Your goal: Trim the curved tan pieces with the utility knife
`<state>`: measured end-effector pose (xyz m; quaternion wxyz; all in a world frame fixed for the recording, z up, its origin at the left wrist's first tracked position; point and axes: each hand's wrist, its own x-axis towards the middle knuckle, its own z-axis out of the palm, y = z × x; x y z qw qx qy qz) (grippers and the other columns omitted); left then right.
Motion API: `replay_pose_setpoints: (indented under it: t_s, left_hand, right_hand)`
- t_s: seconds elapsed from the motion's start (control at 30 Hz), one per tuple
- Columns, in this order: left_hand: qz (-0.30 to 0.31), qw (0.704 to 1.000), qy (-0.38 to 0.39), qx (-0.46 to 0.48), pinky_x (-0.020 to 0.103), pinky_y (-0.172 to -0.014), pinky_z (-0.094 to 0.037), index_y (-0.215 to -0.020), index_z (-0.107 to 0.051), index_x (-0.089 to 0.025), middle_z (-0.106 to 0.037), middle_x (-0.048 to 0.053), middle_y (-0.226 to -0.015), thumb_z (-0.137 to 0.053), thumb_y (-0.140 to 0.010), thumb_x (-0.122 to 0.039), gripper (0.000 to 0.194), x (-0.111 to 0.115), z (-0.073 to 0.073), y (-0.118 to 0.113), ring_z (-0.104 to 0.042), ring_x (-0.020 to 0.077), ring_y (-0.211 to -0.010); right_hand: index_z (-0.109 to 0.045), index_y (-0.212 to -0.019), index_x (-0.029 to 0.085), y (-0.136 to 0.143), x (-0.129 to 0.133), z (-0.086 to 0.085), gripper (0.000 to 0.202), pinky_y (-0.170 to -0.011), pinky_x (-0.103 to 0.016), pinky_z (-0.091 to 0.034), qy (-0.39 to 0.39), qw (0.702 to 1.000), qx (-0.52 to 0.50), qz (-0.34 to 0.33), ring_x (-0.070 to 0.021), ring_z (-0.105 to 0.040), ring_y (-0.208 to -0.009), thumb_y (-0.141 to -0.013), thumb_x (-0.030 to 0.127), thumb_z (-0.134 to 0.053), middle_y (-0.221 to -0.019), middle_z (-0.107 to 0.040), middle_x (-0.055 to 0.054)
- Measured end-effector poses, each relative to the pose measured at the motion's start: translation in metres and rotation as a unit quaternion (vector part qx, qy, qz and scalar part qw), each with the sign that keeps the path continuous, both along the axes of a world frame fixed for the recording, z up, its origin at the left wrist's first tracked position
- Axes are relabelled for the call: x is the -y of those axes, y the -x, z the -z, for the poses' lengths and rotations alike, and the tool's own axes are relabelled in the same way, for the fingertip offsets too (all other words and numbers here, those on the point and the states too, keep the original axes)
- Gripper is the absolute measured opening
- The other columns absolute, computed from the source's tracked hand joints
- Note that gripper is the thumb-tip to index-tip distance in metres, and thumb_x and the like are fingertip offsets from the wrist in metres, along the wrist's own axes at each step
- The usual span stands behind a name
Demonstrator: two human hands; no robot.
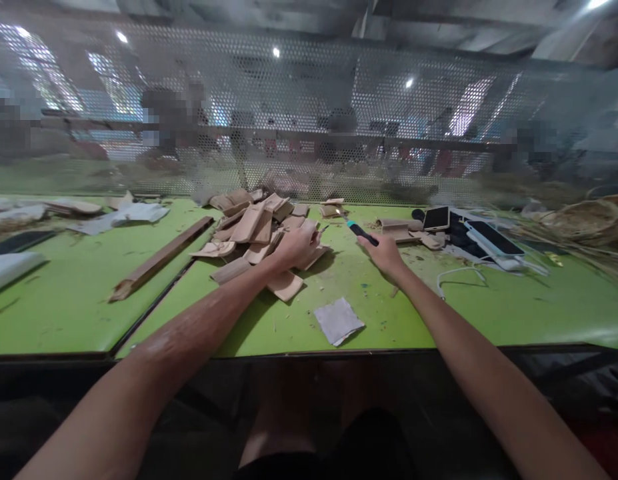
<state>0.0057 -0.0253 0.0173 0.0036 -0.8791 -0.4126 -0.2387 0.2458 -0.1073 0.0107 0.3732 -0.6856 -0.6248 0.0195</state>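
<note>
My right hand (386, 253) is wrapped round a slim tool with a black and teal handle (363, 233). Its narrow tip points away to the left, too blurred to tell its kind. Over the right side of a heap of curved, pale brown bamboo-like pieces (251, 223), my left hand (299, 245) is closed. A small thin dark bit shows at its fingertips, but what it grips is unclear. A square of grey paper or cloth (339, 321) lies nearer the table's front edge, between my forearms.
A long wooden strip (161, 260) lies left of the heap, beside a table seam. Phones (493, 239), a white cable (461, 270) and more wooden pieces (396, 228) lie to the right. A perforated screen (299, 133) stands behind the green table (539, 307); blurred people are beyond it.
</note>
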Motion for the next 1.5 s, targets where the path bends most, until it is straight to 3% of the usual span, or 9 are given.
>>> replay_pose_setpoints:
  t_s: [0.33,0.93,1.5]
  left_hand:
    - [-0.004,1.000,-0.004,-0.007,0.032,-0.071,-0.041,-0.110,-0.062,-0.017,-0.071,0.014,-0.097,-0.037,-0.100,-0.035,0.033,-0.002,0.000,0.001,-0.067,0.0256,-0.086]
    - [-0.017,0.999,-0.011,-0.030,0.032,-0.067,-0.039,-0.104,-0.065,-0.016,-0.073,0.014,-0.094,-0.033,-0.101,-0.039,0.040,-0.005,0.003,0.000,-0.067,0.0256,-0.083]
    - [-0.028,0.999,0.016,-0.036,0.031,-0.071,-0.041,-0.103,-0.067,-0.016,-0.073,0.014,-0.095,-0.032,-0.102,-0.041,0.044,-0.001,-0.001,-0.001,-0.067,0.0242,-0.084]
  right_hand:
    - [-0.074,-0.095,0.014,0.027,0.011,-0.007,0.049,-0.061,-0.030,-0.036,0.048,0.993,-0.012,-0.106,-0.0183,-0.053,-0.066,-0.088,0.057,-0.052,-0.075,-0.066,-0.005]
    - [-0.075,-0.105,0.016,0.020,0.007,0.001,0.049,-0.059,-0.027,-0.034,0.061,0.994,0.071,-0.060,-0.0194,-0.058,-0.067,-0.090,0.057,-0.052,-0.082,-0.072,-0.008]
    - [-0.074,-0.103,0.018,0.023,0.006,0.002,0.048,-0.058,-0.027,-0.032,0.059,0.995,0.075,-0.039,-0.0196,-0.058,-0.067,-0.090,0.058,-0.051,-0.081,-0.071,-0.008]
